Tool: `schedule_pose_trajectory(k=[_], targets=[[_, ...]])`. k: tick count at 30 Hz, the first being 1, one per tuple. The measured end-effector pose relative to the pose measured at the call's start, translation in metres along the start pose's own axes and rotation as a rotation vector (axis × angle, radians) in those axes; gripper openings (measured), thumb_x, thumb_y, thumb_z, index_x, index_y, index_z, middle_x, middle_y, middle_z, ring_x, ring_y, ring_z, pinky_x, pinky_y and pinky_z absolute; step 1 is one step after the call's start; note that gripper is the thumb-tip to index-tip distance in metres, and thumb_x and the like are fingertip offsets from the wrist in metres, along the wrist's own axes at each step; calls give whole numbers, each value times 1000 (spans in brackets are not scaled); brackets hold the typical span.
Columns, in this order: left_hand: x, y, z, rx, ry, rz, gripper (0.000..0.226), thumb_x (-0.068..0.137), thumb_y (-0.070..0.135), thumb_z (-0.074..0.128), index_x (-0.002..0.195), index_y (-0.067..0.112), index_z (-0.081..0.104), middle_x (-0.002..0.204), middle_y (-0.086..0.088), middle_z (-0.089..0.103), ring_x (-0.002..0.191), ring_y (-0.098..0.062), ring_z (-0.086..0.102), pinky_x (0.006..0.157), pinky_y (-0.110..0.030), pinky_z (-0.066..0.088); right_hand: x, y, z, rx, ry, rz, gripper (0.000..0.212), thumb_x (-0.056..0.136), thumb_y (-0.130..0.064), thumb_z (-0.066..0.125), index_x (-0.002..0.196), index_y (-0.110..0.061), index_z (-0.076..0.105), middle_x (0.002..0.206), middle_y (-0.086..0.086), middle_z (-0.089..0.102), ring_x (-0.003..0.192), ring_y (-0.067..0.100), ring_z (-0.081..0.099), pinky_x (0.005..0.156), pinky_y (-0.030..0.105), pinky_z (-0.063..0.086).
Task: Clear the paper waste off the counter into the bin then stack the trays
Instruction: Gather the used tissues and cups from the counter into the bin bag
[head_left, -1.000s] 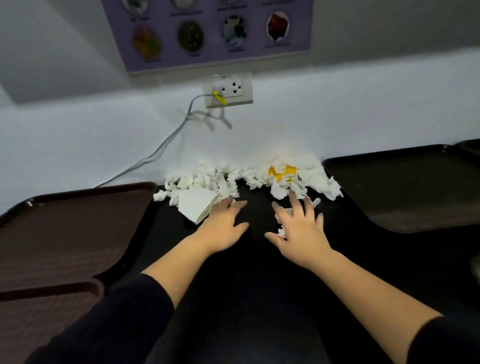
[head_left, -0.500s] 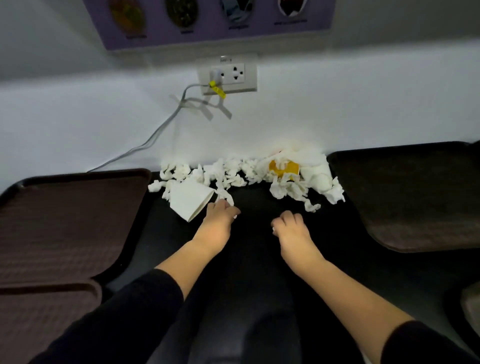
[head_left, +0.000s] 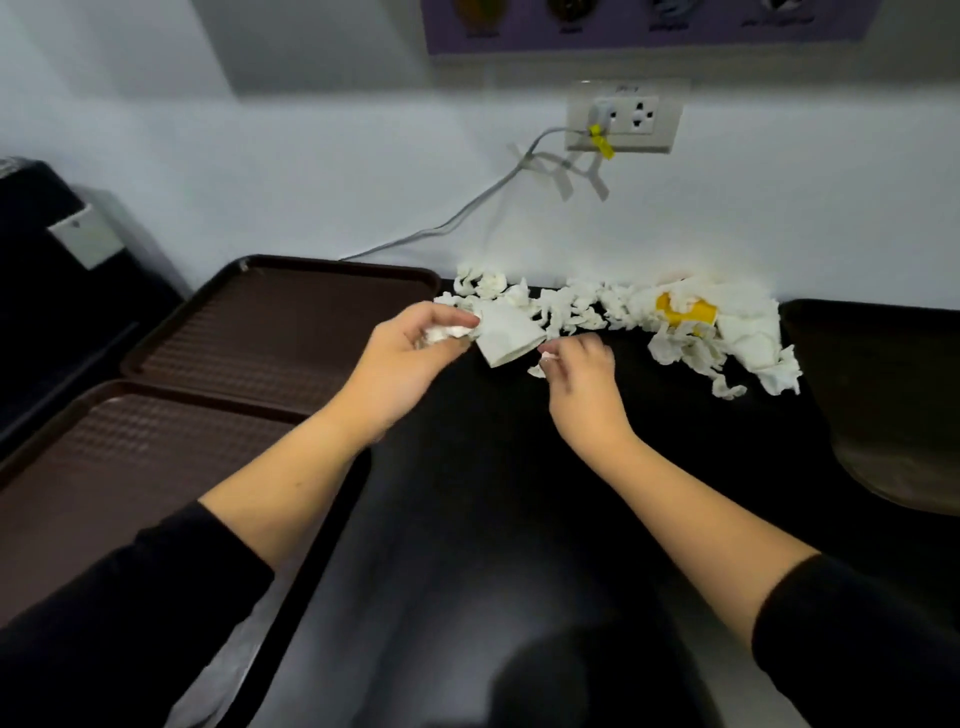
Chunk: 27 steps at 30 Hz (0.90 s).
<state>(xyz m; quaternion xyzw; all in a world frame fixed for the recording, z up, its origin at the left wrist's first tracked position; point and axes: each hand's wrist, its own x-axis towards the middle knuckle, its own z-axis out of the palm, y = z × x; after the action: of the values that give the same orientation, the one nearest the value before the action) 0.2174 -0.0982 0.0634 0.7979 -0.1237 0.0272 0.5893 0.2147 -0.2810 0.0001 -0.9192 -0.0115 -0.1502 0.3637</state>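
White crumpled tissue (head_left: 445, 332) now sits gripped in the left hand (head_left: 410, 353) and the right hand (head_left: 582, 364) pinches a scrap (head_left: 540, 364), where both lay empty on the black surface (head_left: 493, 467) 1 second ago: clearing has begun.

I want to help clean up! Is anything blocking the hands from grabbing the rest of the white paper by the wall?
Nothing visible is. The paper scraps lie in the open on the black counter, just beyond the left hand and right hand. Both hands already hold paper bits. The brown trays sit off to the side.
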Motion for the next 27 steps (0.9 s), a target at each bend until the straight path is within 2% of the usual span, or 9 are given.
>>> schedule_pose_trajectory(k=[3,6,8,13,17,20,24,27], targets=[[-31,11,-55,-97,-5,-78,21,73,14,66,78,33,73,79,2,64,69,-13,51,64,-21,39,-15,-49,11,142,-45,-29,20,95,-10,46,109,-5,60,113,12,50,113,25,41,89,17,26],[-66,10,-111,-135,35,-55,23,72,7,63,78,27,74,79,6,68,71,-8,57,67,-15,45,-36,-104,34,271,-84,-73,19,94,-10,48,107,-6,62,108,9,50,110,27,46,95,24,34],[-95,6,-152,-181,104,-47,27,78,-3,58,79,20,72,73,7,68,65,-4,57,63,-12,45,-56,-142,54,351,-130,-95,18,94,-10,49,105,-7,63,104,5,48,109,27,49,97,29,38],[-185,-28,-259,-214,300,-137,46,85,-11,43,69,20,74,68,7,69,63,-2,60,60,-10,46,-126,-230,117,486,-358,-141,18,95,-13,48,105,-11,62,106,6,51,109,26,50,100,38,40],[-262,-76,-342,-329,543,-299,37,87,-3,42,74,19,68,72,5,67,72,-5,65,64,-11,49,-191,-288,162,569,-603,-92,20,95,-14,47,108,-11,62,107,2,48,110,21,49,100,28,38],[-315,-118,-384,-400,647,-418,31,87,1,41,76,19,64,74,3,65,69,-6,63,61,-11,48,-234,-318,191,623,-810,-43,21,96,-17,48,111,-9,60,113,6,50,105,16,52,90,18,37],[-382,-176,-397,-412,650,-617,23,85,2,43,77,15,61,79,-5,61,70,-10,59,59,-12,47,-278,-334,238,543,-1033,-24,21,95,-19,50,112,-10,60,119,9,55,108,17,54,86,20,37],[-425,-218,-377,-230,593,-796,22,86,-8,46,88,8,62,78,2,63,71,3,59,61,-7,47,-302,-332,271,491,-1092,58,16,94,-16,53,104,-9,62,102,7,60,93,14,55,78,20,40]])
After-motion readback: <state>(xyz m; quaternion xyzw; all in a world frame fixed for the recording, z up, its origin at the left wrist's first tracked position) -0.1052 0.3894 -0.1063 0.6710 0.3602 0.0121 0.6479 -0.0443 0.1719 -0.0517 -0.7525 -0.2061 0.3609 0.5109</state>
